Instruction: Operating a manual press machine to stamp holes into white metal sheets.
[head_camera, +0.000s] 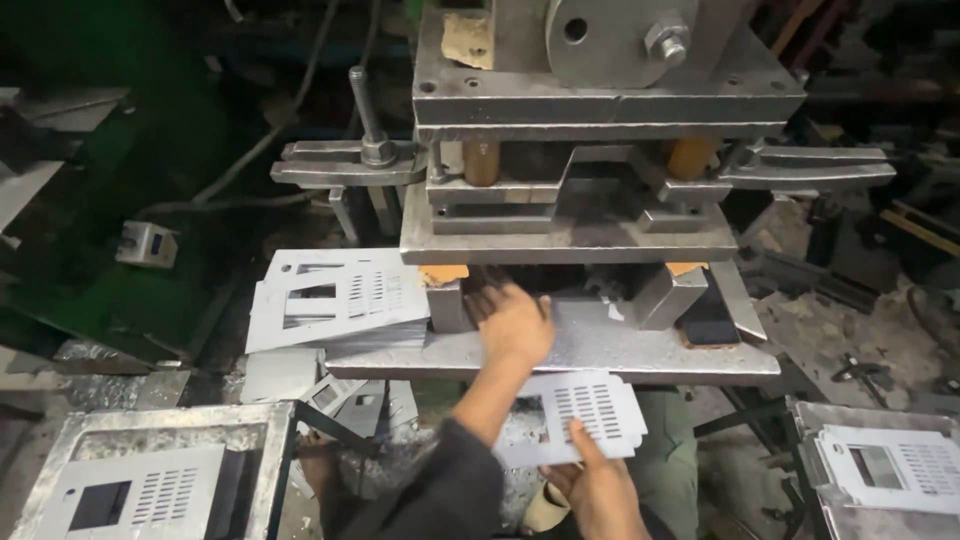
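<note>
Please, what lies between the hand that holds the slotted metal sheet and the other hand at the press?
In the head view, only the slotted sheet itself and the front edge of the press bed plate lie between the right hand and the left hand.

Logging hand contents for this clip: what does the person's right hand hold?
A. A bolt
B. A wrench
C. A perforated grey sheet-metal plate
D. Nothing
C: the right hand grips a flat grey slotted plate below the press bed, while the left hand reaches under the die.
</note>
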